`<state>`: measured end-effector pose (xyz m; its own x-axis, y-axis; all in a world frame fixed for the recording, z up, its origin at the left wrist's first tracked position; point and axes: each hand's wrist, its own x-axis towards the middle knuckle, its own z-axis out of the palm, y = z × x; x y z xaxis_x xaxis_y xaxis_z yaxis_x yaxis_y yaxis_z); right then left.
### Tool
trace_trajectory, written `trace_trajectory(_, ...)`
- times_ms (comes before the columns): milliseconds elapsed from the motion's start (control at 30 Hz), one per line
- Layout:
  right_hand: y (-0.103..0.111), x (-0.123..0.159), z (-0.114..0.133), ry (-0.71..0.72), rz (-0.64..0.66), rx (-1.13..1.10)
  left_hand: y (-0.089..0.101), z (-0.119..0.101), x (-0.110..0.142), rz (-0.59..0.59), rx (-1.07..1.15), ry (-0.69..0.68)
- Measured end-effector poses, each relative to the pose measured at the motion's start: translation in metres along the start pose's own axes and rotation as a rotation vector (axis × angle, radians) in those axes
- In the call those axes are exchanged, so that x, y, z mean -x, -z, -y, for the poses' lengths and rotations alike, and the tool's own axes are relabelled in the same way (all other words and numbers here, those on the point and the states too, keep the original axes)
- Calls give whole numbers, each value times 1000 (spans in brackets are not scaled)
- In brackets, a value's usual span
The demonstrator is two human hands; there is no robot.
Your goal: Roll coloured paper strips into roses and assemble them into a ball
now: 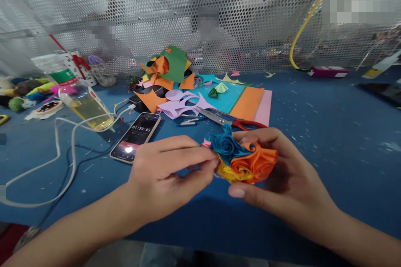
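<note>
A ball of curled paper flowers [241,158] in blue, orange and yellow is held up over the near part of the table. My right hand [288,175] wraps round its right side, thumb below and fingers behind. From the left, my left hand [175,171] pinches the ball's edge between thumb and fingers. A bit of pink shows there; most of that edge is hidden by the fingertips. Just behind the ball lie scissors [219,117] with red handles. Small folded paper pieces, one dark green [213,93] and one pale green [222,87], rest farther back.
A phone [136,137] showing a timer lies left of centre, near a white cable [74,162]. A bottle of yellowish liquid [90,110] leans behind it. Cut paper scraps [175,64] and coloured sheets [247,102] pile up before a perforated metal screen [250,16]. A purple box [328,71] sits back right.
</note>
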<state>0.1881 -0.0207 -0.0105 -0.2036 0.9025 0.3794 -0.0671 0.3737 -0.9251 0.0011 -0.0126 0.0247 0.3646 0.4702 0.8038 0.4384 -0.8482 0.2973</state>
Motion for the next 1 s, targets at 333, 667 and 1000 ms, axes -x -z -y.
trace_trajectory(333, -6, 7, -11, 321, -20, 265, -9, -15, 6, -19, 327, 605)
trace_trajectory(667, 8, 4, -22, 483, 42, 612, -18, -5, 6, 18, 855, 1233)
trace_trajectory(1000, 17, 2, -12, 701, 104, 913, -10, -4, -4, 191, 1218, 1522)
